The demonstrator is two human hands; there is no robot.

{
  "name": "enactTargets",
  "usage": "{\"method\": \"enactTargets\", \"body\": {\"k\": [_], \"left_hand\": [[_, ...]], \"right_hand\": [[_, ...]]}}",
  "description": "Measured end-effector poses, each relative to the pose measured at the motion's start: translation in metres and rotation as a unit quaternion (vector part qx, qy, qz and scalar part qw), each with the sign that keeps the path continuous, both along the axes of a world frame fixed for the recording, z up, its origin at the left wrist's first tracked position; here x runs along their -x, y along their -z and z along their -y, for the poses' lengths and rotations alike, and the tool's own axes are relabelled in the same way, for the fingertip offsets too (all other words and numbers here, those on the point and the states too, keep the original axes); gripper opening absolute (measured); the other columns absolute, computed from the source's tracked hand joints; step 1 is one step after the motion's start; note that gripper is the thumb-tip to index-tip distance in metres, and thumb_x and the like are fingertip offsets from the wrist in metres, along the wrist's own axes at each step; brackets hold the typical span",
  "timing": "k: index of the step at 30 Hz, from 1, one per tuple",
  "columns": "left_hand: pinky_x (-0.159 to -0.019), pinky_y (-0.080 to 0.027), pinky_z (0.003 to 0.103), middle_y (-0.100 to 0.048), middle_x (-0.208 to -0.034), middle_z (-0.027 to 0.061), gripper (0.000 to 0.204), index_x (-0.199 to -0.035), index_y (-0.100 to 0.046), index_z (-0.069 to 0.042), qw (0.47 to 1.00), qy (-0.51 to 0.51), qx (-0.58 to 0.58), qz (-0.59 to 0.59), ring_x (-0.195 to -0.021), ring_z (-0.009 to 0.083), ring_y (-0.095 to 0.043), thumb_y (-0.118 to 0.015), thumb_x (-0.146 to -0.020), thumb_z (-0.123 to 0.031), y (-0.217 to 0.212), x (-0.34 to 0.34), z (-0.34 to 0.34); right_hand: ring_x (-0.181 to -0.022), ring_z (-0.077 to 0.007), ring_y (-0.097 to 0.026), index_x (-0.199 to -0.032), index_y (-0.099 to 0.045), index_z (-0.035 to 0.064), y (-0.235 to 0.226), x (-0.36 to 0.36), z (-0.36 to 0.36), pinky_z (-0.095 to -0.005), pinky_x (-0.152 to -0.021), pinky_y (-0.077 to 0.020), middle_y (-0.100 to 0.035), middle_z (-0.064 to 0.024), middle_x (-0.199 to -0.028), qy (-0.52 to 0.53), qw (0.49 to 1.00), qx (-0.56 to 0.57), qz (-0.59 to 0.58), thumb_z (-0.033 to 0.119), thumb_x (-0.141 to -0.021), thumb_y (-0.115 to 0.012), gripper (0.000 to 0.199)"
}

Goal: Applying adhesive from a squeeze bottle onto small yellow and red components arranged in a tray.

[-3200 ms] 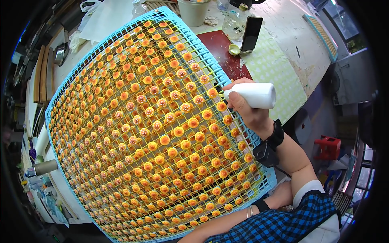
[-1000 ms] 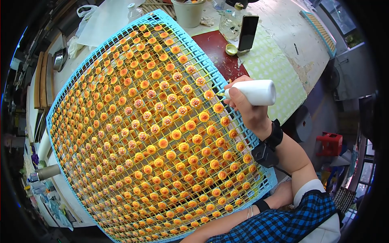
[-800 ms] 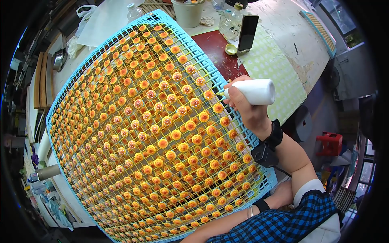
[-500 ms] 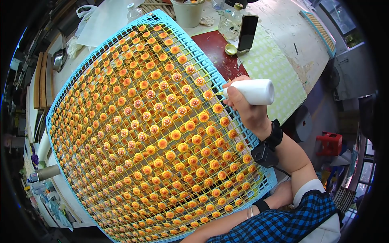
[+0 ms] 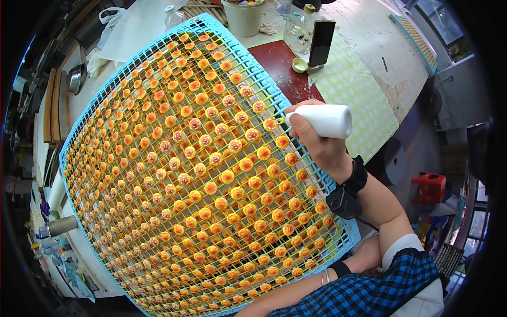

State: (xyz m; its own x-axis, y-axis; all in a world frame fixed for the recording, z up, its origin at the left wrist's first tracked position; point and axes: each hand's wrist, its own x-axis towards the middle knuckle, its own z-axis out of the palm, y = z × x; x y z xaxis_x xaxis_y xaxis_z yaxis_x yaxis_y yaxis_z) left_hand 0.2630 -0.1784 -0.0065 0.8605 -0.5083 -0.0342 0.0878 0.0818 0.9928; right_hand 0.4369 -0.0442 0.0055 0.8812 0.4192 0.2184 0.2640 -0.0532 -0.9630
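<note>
My right hand [image 5: 319,142] is closed around a white squeeze bottle [image 5: 330,121], held tilted sideways with its narrow tip at the left. That tip is at an orange and yellow flower-shaped piece [image 5: 270,124] near the right edge of a large blue-rimmed rack [image 5: 253,61]. Rows of similar small flower pieces cover its yellowish grid; a band of them, such as the one [image 5: 235,146] nearby, carries shiny pinkish centres. My left hand [image 5: 365,255] is tucked by my right upper arm below the rack's right corner, its fingers hidden.
Beyond the rack, a dark phone [image 5: 321,43] stands upright beside a small pale green cup [image 5: 299,65] on a dark red board [image 5: 274,55]. A glass jar [image 5: 297,34] and a white bucket [image 5: 243,18] stand farther back. A red stool [image 5: 429,187] is at the right.
The bottle and my right hand have shifted slightly left, the tip staying by the same flower piece. The whole scene has slid a little left; my left hand stays put.
</note>
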Motion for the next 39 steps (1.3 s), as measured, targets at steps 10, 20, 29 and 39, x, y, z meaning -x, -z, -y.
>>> {"method": "enactTargets", "body": {"k": [10, 20, 29, 39], "left_hand": [[-0.064, -0.044, 0.042, -0.056, -0.080, 0.0205, 0.024, -0.079, -0.053, -0.001, 1.000, -0.002, 0.007, -0.006, -0.073, 0.0361, -0.054, -0.056, -0.065, -0.021, 0.004, 0.002, 0.003], [-0.071, -0.044, 0.038, -0.058, -0.088, 0.0168, 0.027, -0.087, -0.056, -0.003, 0.997, 0.068, -0.025, -0.028, -0.082, 0.0309, -0.056, -0.052, -0.071, -0.025, -0.006, -0.007, -0.009], [-0.071, -0.044, 0.038, -0.058, -0.087, 0.0175, 0.026, -0.086, -0.056, -0.003, 1.000, 0.018, -0.001, -0.014, -0.081, 0.0317, -0.055, -0.052, -0.071, -0.023, 0.010, 0.004, 0.015], [-0.071, -0.044, 0.038, -0.058, -0.088, 0.0168, 0.027, -0.087, -0.056, -0.003, 0.998, 0.052, 0.002, -0.021, -0.082, 0.0316, -0.055, -0.054, -0.070, -0.024, -0.002, -0.003, -0.003]], "right_hand": [[-0.060, -0.0105, -0.053, -0.075, -0.055, 0.0007, -0.004, 0.001, -0.001, -0.0221, -0.051, -0.0416, -0.054, -0.0038, -0.068, 0.015, 1.000, 0.010, -0.013, 0.007, -0.074, -0.061, 0.009], [-0.060, -0.0074, -0.052, -0.080, -0.054, 0.0022, -0.004, 0.002, 0.001, -0.0192, -0.051, -0.0411, -0.054, -0.0017, -0.069, -0.019, 0.999, -0.010, -0.035, 0.010, -0.075, -0.061, 0.011], [-0.061, -0.0077, -0.052, -0.077, -0.055, 0.0019, -0.006, 0.003, 0.000, -0.0196, -0.051, -0.0415, -0.055, -0.0022, -0.070, -0.019, 0.999, -0.004, -0.032, 0.010, -0.075, -0.061, 0.011], [-0.063, -0.0096, -0.054, -0.078, -0.055, 0.0013, -0.003, 0.001, 0.001, -0.0209, -0.053, -0.0426, -0.055, -0.0039, -0.073, -0.006, 1.000, 0.008, -0.022, 0.008, -0.075, -0.061, 0.009]]}}
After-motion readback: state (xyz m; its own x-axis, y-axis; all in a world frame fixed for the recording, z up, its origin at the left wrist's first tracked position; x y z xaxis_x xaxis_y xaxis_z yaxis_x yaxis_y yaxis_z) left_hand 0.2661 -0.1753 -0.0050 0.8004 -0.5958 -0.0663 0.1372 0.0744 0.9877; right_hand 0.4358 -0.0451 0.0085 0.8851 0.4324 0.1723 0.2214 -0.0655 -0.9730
